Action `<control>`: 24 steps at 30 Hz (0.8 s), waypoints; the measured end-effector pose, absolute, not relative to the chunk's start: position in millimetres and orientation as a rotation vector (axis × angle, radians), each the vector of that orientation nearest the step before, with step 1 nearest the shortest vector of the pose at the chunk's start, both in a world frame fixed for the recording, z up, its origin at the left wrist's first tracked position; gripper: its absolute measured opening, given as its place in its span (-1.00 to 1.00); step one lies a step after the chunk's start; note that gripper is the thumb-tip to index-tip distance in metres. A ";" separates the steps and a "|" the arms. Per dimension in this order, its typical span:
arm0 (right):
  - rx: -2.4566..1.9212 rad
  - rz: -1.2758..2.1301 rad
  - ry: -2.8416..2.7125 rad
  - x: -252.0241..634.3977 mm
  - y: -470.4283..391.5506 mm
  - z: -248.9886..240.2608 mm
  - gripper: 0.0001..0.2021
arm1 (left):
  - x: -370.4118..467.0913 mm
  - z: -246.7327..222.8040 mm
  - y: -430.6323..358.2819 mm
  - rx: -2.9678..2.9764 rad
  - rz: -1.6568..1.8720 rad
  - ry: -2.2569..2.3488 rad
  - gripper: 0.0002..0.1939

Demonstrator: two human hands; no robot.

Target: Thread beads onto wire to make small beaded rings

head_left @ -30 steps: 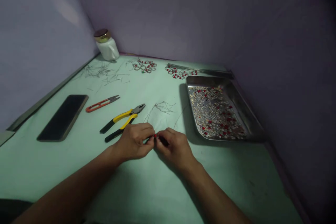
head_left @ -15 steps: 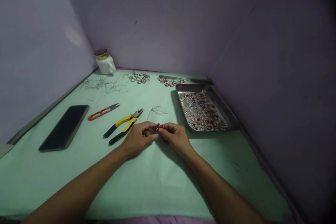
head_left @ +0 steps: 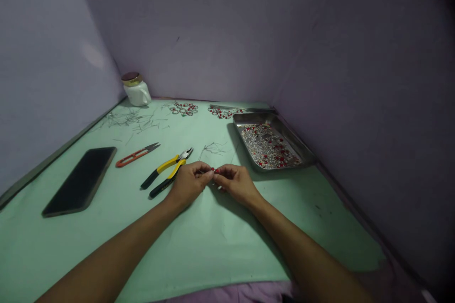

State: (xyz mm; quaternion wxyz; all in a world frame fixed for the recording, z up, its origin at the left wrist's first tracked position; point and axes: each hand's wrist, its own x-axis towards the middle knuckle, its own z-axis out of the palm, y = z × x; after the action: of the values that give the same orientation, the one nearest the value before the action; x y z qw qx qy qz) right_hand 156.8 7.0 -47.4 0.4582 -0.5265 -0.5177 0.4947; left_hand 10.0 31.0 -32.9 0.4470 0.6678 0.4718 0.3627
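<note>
My left hand (head_left: 190, 182) and my right hand (head_left: 240, 183) meet over the middle of the green table cover (head_left: 199, 255). Between their pinched fingertips is a small piece with red beads (head_left: 215, 170); its details are too small to make out. Yellow-and-black pliers (head_left: 167, 173) lie just left of my left hand, jaws pointing away. Thin cut wires (head_left: 213, 148) are scattered beyond my fingers. To the right of them stands a metal tray (head_left: 308, 157) holding clear and red beads (head_left: 266, 144).
A dark phone (head_left: 81, 180) and orange thread snips (head_left: 137, 155) lie at the left. Loose wires (head_left: 130, 118), a white lidded jar (head_left: 137, 92), beaded rings (head_left: 184, 109), more beaded pieces (head_left: 223, 112) and straight wires (head_left: 245, 108) are at the back, near the walls.
The view has shifted slightly. The fingertips of my left hand have closed in on the beaded piece, and less of the piece shows between my hands.
</note>
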 end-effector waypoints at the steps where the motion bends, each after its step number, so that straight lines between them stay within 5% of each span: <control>1: -1.298 1.196 -1.295 156.9 7.1 -48.5 -0.85 | 9.8 -32.9 31.6 1.675 0.891 1.181 -0.90; 6: -1.250 1.255 -1.151 157.4 8.5 -46.5 -0.84 | 8.9 -27.1 32.1 1.690 0.844 1.198 -0.91; 16: -0.818 1.673 -0.552 161.7 9.2 -35.7 -0.79 | 7.5 -32.5 34.1 1.369 0.949 1.008 -0.63; 24: -0.676 1.769 -0.621 158.2 6.5 -38.9 -0.71 | 6.7 -26.9 31.2 1.434 1.013 0.934 -0.51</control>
State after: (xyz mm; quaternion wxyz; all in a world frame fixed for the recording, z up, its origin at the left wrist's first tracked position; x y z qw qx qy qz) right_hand 158.2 6.5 -38.9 0.5431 -0.2849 -0.2615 0.7453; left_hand 6.7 31.2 -26.9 0.5453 0.6045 0.3937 0.4269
